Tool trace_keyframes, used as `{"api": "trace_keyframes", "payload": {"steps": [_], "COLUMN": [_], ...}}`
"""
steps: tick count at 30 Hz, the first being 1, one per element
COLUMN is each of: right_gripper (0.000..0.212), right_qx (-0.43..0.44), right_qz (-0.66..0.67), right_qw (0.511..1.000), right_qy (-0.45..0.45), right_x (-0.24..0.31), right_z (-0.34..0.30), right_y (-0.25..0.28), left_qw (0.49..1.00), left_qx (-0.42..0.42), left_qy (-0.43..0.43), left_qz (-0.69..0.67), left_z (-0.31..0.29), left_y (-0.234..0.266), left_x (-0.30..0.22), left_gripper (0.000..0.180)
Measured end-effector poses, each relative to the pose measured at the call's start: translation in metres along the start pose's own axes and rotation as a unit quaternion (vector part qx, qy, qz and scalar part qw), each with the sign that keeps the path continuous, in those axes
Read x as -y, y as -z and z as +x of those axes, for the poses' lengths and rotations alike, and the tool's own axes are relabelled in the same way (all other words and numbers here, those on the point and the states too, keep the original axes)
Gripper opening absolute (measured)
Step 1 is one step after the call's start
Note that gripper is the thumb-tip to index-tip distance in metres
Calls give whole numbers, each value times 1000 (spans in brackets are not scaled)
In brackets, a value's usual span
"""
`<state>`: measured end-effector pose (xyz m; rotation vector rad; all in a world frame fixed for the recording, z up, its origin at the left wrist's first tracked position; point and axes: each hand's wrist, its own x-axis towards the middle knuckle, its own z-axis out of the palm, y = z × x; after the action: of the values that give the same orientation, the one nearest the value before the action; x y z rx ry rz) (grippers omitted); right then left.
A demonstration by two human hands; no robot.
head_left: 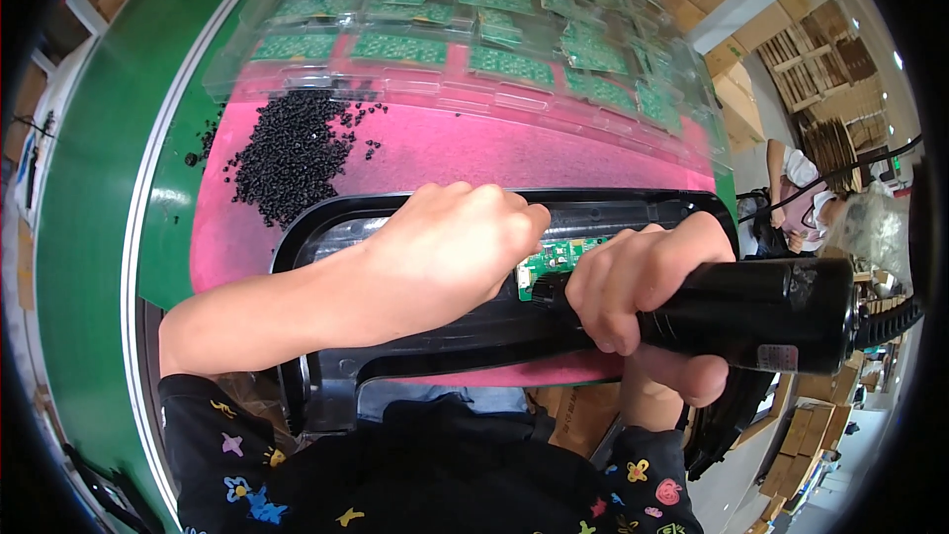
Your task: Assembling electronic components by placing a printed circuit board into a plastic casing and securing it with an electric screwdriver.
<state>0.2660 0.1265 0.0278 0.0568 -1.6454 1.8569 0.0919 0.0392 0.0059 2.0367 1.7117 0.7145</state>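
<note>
A long black plastic housing (514,332) lies in front of me, with a green circuit board (556,255) inside it. My right hand (633,282) is wrapped round a black electric screwdriver (766,311), held nearly level. Its nose points left and sits over the lower edge of the board. Reaching across the housing, my left hand (460,242) has its fingers curled, their tips turned down beside the board's left end. The back of that hand hides its fingertips, so anything pinched there is out of sight.
A heap of small black screws (292,158) lies on the pink mat (435,153). Behind it, clear plastic trays (455,89) hold several green circuit boards (400,47). A cable (890,321) runs from the screwdriver. Another person (801,198) is at the far right.
</note>
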Motion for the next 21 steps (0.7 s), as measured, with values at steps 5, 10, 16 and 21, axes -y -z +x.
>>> {"api": "trace_keyframes", "payload": {"steps": [5, 10, 16, 21], "right_gripper": [62, 65, 57, 47], "right_qx": [127, 28, -46, -93], "right_qz": [-70, -58, 21, 87], "right_qw": [987, 996, 995, 973], "right_qy": [-65, -63, 92, 190], "right_x": [11, 7, 4, 16], "right_z": [9, 0, 2, 0], "right_y": [12, 3, 3, 15], "left_qw": [1000, 1000, 994, 991], "left_qx": [-17, 3, 91, 23], "left_qy": [-13, -18, -48, -119], "left_qz": [-7, -9, 25, -48], "left_z": [-4, -6, -2, 3], "left_y": [0, 1, 2, -1], "left_x": [0, 0, 0, 2], "left_gripper": [12, 13, 14, 15]}}
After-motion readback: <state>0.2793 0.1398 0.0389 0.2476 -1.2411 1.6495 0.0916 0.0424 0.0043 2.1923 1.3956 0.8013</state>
